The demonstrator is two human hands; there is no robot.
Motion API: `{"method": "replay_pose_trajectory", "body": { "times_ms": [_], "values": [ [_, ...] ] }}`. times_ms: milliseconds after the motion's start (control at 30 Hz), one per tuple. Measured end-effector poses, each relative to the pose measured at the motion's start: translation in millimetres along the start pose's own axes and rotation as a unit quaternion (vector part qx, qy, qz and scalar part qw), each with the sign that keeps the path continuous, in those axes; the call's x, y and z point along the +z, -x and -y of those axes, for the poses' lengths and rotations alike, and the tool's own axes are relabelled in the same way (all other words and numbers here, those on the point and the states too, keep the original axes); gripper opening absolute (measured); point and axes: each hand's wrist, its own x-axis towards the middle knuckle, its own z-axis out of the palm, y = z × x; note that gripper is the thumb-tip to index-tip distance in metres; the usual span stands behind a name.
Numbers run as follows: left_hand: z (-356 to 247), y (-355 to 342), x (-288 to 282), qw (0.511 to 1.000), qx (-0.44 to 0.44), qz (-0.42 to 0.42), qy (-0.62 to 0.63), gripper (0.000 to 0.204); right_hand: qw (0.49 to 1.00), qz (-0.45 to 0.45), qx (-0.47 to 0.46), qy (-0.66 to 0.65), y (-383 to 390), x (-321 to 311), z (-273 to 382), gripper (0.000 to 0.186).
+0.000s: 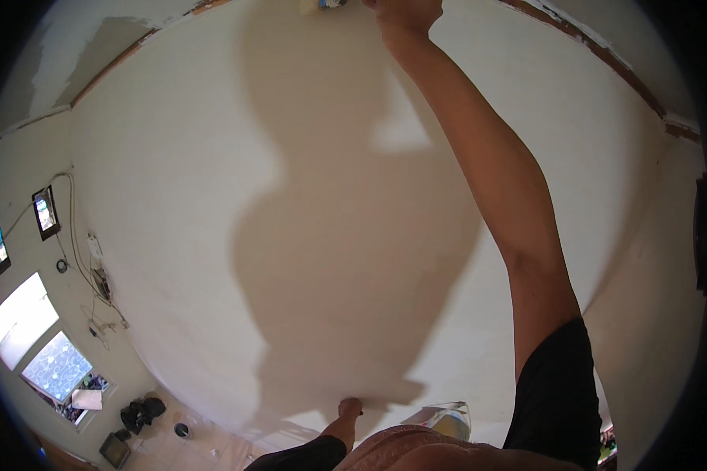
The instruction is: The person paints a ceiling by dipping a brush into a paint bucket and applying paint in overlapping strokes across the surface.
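My right arm stretches far up along a pale wall (188, 212), and my right hand (408, 14) is partly cut off by the top edge. Just left of it is what looks like a paintbrush (314, 6), with cream bristles and a blue part by them; its handle runs toward my closed fingers, mostly out of sight. Low down, my left hand (351, 408) is in front of the wall's lower part, fingers curled in; what they hold, if anything, is hidden. Right of my left hand stands a see-through container (452, 424) with something yellowish in it, partly hidden by my body.
My broad shadow (346, 235) falls on the wall. Rough brown trim (597, 47) edges the ceiling. On the left wall hang two lit screens (45, 213) and loose cables (72, 212), above windows (57, 365). Black bags (141, 412) and a small bucket (182, 430) are on the floor.
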Motion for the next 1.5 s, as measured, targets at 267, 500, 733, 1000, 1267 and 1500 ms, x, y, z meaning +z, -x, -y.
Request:
{"method": "replay_pose_trajectory", "body": {
  "times_ms": [267,500,733,1000,1267,1500],
  "values": [
    [-4.7,8.2,-1.2,0.995,0.04,-0.028,-0.083,0.017,0.991,-0.072,-0.037,0.11,-17.0,-8.5,-22.3,0.019],
    [-6.7,5.3,-1.5,0.998,0.014,-0.004,-0.069,0.017,0.958,-0.087,-0.119,0.248,-17.4,-27.6,-9.0,0.022],
    [-4.3,-0.2,1.0,0.998,-0.002,0.017,-0.053,0.017,0.969,-0.094,-0.015,0.23,-19.8,-58.4,21.6,0.023],
    [13.1,-21.6,33.9,0.819,0.122,-0.189,0.527,0.018,0.987,-0.095,-0.017,0.125,-50.4,-108.3,48.9,0.019],
    [-2.0,-12.7,9.5,0.999,0.011,-0.015,-0.045,0.015,0.974,-0.121,-0.007,0.193,-58.6,-172.2,82.7,0.011],
    [-5.8,-8.2,4.2,0.998,-0.004,0.016,-0.055,0.017,0.997,0.069,-0.028,-0.022,-55.8,-198.8,96.7,0.025]
  ]
}}
